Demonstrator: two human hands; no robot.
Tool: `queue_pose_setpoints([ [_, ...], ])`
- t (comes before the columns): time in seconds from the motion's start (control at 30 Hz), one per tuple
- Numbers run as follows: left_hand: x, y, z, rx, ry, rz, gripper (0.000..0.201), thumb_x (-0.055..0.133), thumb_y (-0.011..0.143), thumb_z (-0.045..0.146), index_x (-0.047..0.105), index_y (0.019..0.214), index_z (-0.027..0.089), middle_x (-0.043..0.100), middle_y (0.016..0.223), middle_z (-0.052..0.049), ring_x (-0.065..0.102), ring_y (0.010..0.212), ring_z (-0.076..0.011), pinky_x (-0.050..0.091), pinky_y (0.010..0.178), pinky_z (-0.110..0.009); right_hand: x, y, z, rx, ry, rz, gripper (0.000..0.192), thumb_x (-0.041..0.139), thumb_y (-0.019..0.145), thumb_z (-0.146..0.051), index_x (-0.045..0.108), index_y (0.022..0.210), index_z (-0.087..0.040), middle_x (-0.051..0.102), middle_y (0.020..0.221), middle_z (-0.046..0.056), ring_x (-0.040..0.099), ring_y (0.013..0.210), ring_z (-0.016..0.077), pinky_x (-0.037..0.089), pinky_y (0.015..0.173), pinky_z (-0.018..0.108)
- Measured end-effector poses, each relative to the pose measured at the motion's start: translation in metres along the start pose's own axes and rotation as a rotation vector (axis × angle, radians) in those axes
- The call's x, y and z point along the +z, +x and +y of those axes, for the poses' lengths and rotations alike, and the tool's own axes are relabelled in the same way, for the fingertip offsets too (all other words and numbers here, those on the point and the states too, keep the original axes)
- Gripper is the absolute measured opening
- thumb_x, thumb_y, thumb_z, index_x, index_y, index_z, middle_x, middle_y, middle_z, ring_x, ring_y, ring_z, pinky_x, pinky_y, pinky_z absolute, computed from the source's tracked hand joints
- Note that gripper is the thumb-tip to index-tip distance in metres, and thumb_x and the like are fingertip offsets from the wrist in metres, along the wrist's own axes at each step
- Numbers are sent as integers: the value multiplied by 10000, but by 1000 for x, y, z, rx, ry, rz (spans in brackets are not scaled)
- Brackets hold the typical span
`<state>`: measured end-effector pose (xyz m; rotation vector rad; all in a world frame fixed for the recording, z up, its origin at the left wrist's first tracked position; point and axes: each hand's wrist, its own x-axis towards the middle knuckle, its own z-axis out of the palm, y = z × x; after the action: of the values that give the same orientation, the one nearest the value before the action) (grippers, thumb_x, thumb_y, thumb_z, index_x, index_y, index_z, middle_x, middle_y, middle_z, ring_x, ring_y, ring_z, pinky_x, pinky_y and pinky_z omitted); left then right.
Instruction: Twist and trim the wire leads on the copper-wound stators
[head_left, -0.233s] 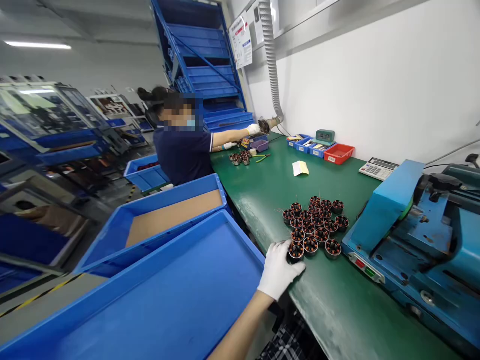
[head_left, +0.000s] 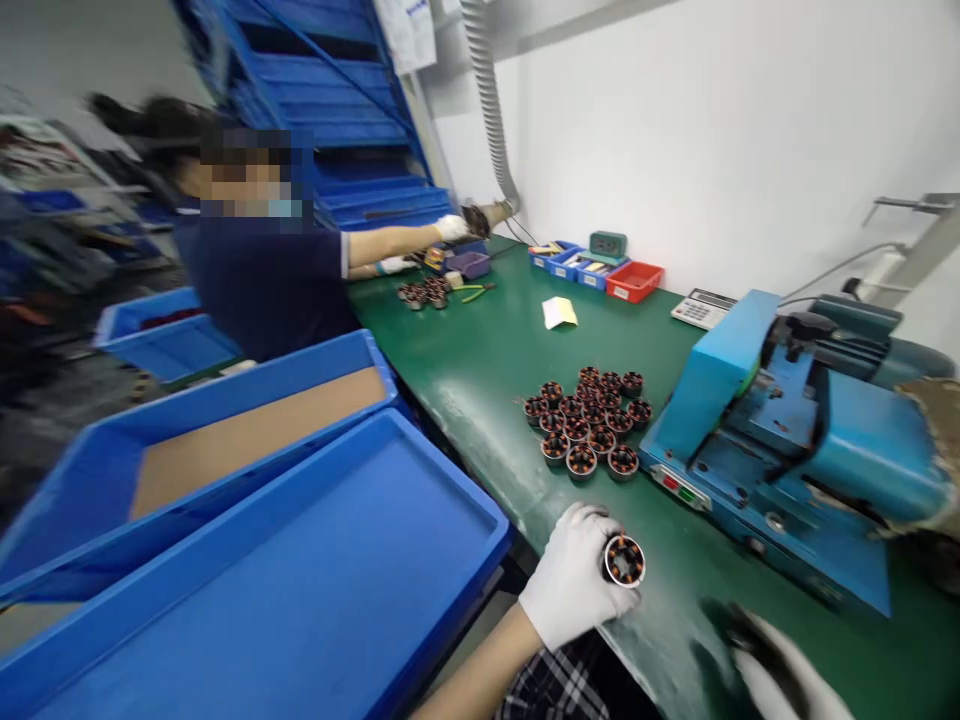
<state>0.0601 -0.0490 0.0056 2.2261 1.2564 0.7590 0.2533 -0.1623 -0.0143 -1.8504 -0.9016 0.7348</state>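
My left hand (head_left: 577, 578), in a white glove, grips a motor stator (head_left: 624, 561) by its side, fingers and thumb wrapped round the metal ring. The stator's open end, with copper windings inside, faces up toward me. It is above the front edge of the green table. A cluster of several more stators (head_left: 589, 415) stands on the tabletop just beyond. At the lower right, my right hand (head_left: 787, 668) shows as a blurred white glove with a dark patch along it. Its fingers are smeared by motion, so I cannot make out what it holds, if anything.
A blue machine (head_left: 765, 460) with red and green buttons stands on the right of the green table (head_left: 480, 350). Blue trays (head_left: 300, 560) lie to the left. A co-worker (head_left: 262, 260) works farther along. Small bins (head_left: 634, 283) and a calculator (head_left: 703, 309) sit by the wall.
My left hand has lifted a stator from the near edge of the cluster and brought it toward me. My right hand has come into view. The view has turned right.
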Motion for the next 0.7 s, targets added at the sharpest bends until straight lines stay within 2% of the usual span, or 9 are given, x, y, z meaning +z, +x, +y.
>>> queue_pose_setpoints([
  [0.1, 19, -7, 28, 196, -81, -102, 587, 729, 515, 354, 523, 1045, 209, 595, 941, -71, 517, 1023, -302, 304, 1019, -494, 9, 11, -4, 48, 79, -113, 474, 744, 555, -435, 667, 978, -235, 684, 954, 83, 636, 851, 265, 524, 751, 382],
  [0.2, 32, -6, 43, 267, -133, -194, 797, 713, 554, 352, 378, 1254, 170, 577, 1094, -113, 512, 1063, -304, 289, 1041, -494, 15, 20, -23, 3, 83, -150, 322, 714, 560, -359, 706, 850, -221, 694, 876, 69, 635, 844, 269, 498, 792, 390],
  [0.27, 37, -5, 46, 271, -148, -251, 854, 697, 587, 307, 287, 1320, 148, 572, 1137, -126, 533, 1049, -293, 330, 1025, -473, 17, 20, -35, -22, 113, -135, 184, 690, 602, -342, 716, 736, -219, 683, 777, 58, 628, 755, 237, 500, 732, 351],
  [0.37, 40, -4, 46, 215, -142, -244, 850, 700, 601, 284, 275, 1324, 150, 595, 1105, -118, 554, 1022, -282, 352, 1017, -463, 18, 16, -42, 27, 238, -18, 158, 707, 600, -356, 692, 623, -201, 666, 688, 55, 606, 668, 208, 497, 664, 317],
  [0.43, 41, -4, 47, 191, -145, -215, 827, 728, 573, 309, 328, 1283, 165, 600, 1088, -109, 557, 1010, -283, 332, 1033, -476, 16, 14, -41, 82, 303, 63, 214, 714, 599, -387, 682, 662, -185, 674, 701, 58, 609, 643, 198, 506, 623, 308],
  [0.53, 42, -6, 51, 188, -158, -191, 766, 764, 528, 342, 411, 1188, 179, 612, 1026, -91, 577, 958, -277, 288, 1064, -488, 1, 16, -36, 125, 578, 230, 245, 749, 594, -375, 657, 726, -191, 664, 689, 22, 591, 583, 144, 497, 549, 256],
  [0.63, 40, -8, 51, 172, -176, -141, 778, 771, 501, 379, 417, 1165, 180, 599, 1005, -90, 568, 970, -297, 259, 1074, -514, -19, 19, -34, 103, 824, 442, 233, 769, 595, -344, 633, 749, -234, 652, 708, -39, 584, 597, 93, 494, 579, 207],
  [0.67, 39, -8, 50, 169, -198, -136, 806, 767, 499, 376, 397, 1187, 179, 587, 1040, -100, 554, 1003, -308, 270, 1069, -517, -22, 19, -34, 109, 779, 438, 242, 767, 599, -343, 638, 775, -237, 662, 739, -35, 594, 616, 97, 499, 592, 209],
  [0.7, 37, -8, 47, 177, -231, -153, 834, 761, 506, 356, 367, 1220, 178, 570, 1089, -111, 537, 1043, -313, 294, 1059, -508, -23, 18, -34, 132, 687, 374, 271, 769, 596, -340, 650, 814, -230, 675, 774, -15, 609, 641, 114, 506, 603, 222],
])
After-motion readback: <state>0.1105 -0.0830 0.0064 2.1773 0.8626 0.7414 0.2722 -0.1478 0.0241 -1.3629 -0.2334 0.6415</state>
